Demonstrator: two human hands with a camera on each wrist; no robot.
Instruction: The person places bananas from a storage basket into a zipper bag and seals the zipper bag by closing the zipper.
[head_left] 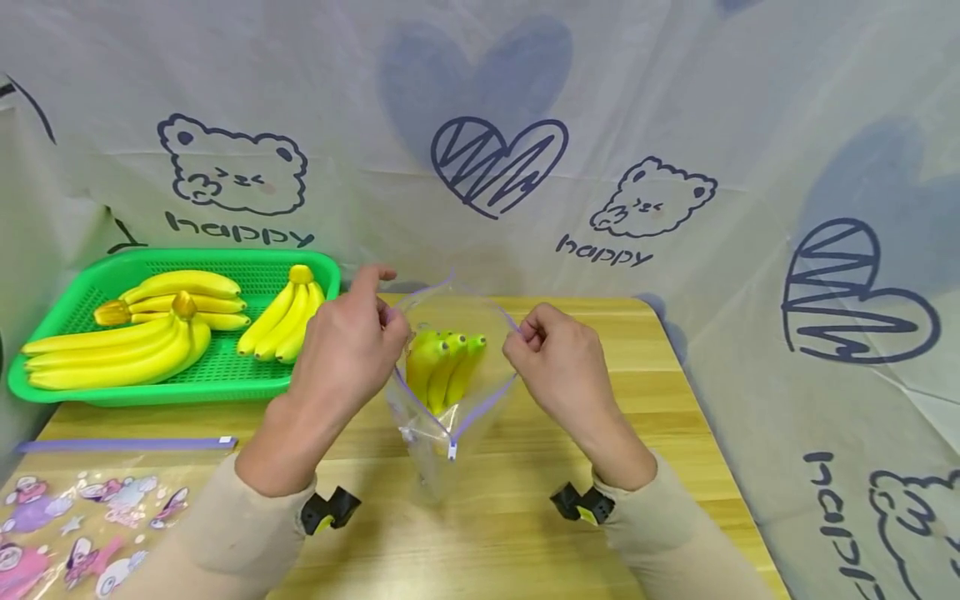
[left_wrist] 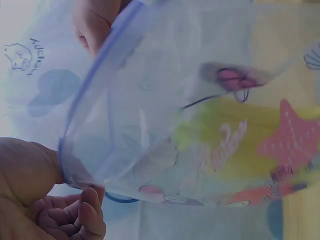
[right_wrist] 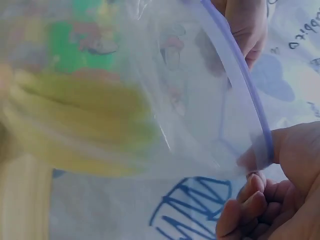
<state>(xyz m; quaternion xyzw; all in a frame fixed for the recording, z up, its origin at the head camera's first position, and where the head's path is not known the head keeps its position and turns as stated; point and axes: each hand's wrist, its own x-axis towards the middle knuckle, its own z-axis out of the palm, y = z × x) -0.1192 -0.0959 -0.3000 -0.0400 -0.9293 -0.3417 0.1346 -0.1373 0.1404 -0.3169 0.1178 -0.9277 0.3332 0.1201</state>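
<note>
Between my two hands a clear zip bag (head_left: 480,417) with a purple zip edge hangs with its mouth spread wide. A bunch of bananas (head_left: 450,375) is inside it, the greenish tips toward the mouth. My left hand (head_left: 348,337) pinches the left side of the rim between thumb and fingers, one finger lifted. On the opposite side my right hand (head_left: 558,358) pinches the rim. The left wrist view shows printed pictures, including a pink starfish (left_wrist: 290,132), on the bag's wall. Through the plastic in the right wrist view, the bananas (right_wrist: 80,125) look blurred.
A green basket (head_left: 187,398) holding several banana bunches stands at the back left. In front of it lies a flat printed zip bag (head_left: 97,508) with a purple edge. A patterned cloth (head_left: 487,75) hangs behind the wooden table (head_left: 480,550).
</note>
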